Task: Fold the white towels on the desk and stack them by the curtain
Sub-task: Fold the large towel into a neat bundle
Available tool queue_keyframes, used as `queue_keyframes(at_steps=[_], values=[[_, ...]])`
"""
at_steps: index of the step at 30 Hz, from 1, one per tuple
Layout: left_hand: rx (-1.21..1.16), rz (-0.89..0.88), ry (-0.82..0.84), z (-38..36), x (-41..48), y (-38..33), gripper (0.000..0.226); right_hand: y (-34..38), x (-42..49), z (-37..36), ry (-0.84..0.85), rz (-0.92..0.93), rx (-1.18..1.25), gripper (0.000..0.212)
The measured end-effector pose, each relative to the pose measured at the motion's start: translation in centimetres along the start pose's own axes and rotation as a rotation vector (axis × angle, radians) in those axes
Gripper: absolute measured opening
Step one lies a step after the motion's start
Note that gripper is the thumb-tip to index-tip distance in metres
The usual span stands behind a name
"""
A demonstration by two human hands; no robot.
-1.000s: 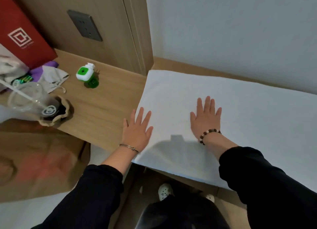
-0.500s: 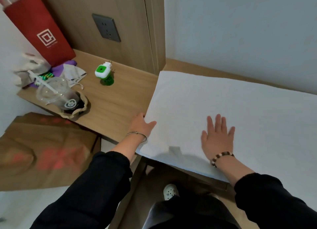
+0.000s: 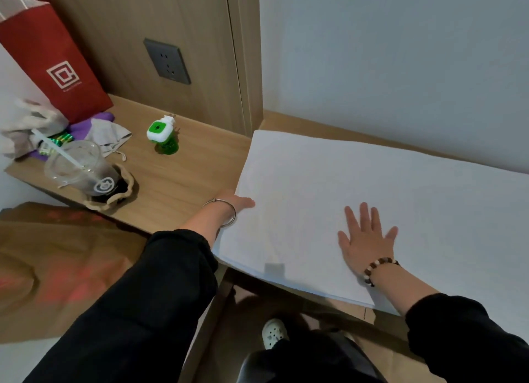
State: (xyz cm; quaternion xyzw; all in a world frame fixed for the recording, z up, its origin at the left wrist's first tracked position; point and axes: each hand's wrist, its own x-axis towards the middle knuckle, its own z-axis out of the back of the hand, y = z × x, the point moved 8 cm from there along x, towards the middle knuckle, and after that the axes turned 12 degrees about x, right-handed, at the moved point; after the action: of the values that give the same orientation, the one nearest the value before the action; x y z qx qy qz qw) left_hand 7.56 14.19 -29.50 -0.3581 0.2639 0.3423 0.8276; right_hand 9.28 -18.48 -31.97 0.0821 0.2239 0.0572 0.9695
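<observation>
A white towel (image 3: 357, 182) lies spread flat over the wooden desk (image 3: 183, 182), reaching past the right edge of the view and hanging a little over the desk's front edge. My left hand (image 3: 239, 203) is at the towel's left edge with the fingers tucked under the cloth and the thumb on top, holding that edge slightly raised. My right hand (image 3: 365, 238) lies flat on the towel with fingers spread, pressing it down near the front edge. No curtain is in view.
On the desk's left part stand a green and white plug-in device (image 3: 160, 133), a plastic cup with a straw (image 3: 81, 169), a red paper bag (image 3: 54, 59) and crumpled cloths (image 3: 107, 134). A brown paper bag (image 3: 57, 265) sits below. A wall socket (image 3: 167, 61) is behind.
My left hand slid from lying flat on the towel's left edge to gripping it with fingers underneath. My right hand stayed flat and shifted toward the front edge. The camera moved.
</observation>
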Motion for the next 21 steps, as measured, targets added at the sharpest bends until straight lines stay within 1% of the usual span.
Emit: queue_keyframes(at_steps=[1, 3, 4, 5, 7, 10, 12, 13, 14, 15, 16, 18, 19, 20, 21], values=[[-0.034, -0.033, -0.005, 0.0, -0.2, -0.7, 0.064, 0.4, 0.1, -0.1, 0.019, 0.002, 0.010, 0.060], [-0.135, -0.121, -0.015, 0.2, -1.4, -2.9, 0.034, 1.2, 0.5, -0.1, 0.035, 0.003, 0.043, 0.060], [-0.162, -0.165, -0.023, 0.5, -2.0, -4.0, 0.017, 1.7, 0.8, -0.1, 0.037, 0.003, 0.053, 0.060], [-0.170, -0.205, -0.040, 1.1, -2.7, -5.2, 0.006, 2.1, 1.1, -0.1, 0.043, 0.005, 0.060, 0.060], [-0.166, -0.263, -0.096, 2.8, -4.2, -7.3, 0.015, 3.2, 1.6, -0.1, 0.074, 0.013, 0.057, 0.061], [-0.143, -0.302, -0.162, 4.8, -6.3, -10.0, 0.010, 5.5, 2.1, 0.1, 0.135, 0.042, 0.108, 0.059], [-0.111, -0.340, -0.178, 4.8, -7.6, -12.1, 0.017, 6.5, 2.5, 0.7, 0.161, 0.088, 0.216, 0.055], [-0.075, -0.370, -0.179, 4.3, -8.4, -13.4, 0.018, 6.5, 2.8, 1.4, 0.162, 0.116, 0.316, 0.052], [-0.040, -0.410, -0.172, 3.5, -9.1, -14.7, 0.019, 6.0, 3.0, 2.4, 0.161, 0.128, 0.476, 0.050], [-0.009, -0.450, -0.155, 2.4, -10.0, -16.1, 0.020, 4.9, 3.2, 3.6, 0.152, 0.115, 0.710, 0.048], [0.008, -0.491, -0.129, 1.0, -10.8, -17.5, 0.023, 2.9, 3.3, 4.7, 0.128, 0.059, 0.990, 0.046], [0.028, -0.559, -0.082, -2.3, -12.3, -20.3, 0.027, -2.6, 2.8, 5.9, 0.056, -0.162, 1.499, 0.043], [0.043, -0.595, -0.070, -4.0, -13.1, -21.8, 0.024, -5.6, 2.2, 6.1, 0.006, -0.275, 1.674, 0.038], [0.056, -0.630, -0.060, -5.9, -13.9, -23.2, 0.017, -8.7, 1.6, 6.3, -0.048, -0.358, 1.758, 0.032], [0.057, -0.657, -0.053, -7.7, -14.8, -24.6, 0.010, -11.6, 1.2, 6.5, -0.092, -0.415, 1.789, 0.029]])
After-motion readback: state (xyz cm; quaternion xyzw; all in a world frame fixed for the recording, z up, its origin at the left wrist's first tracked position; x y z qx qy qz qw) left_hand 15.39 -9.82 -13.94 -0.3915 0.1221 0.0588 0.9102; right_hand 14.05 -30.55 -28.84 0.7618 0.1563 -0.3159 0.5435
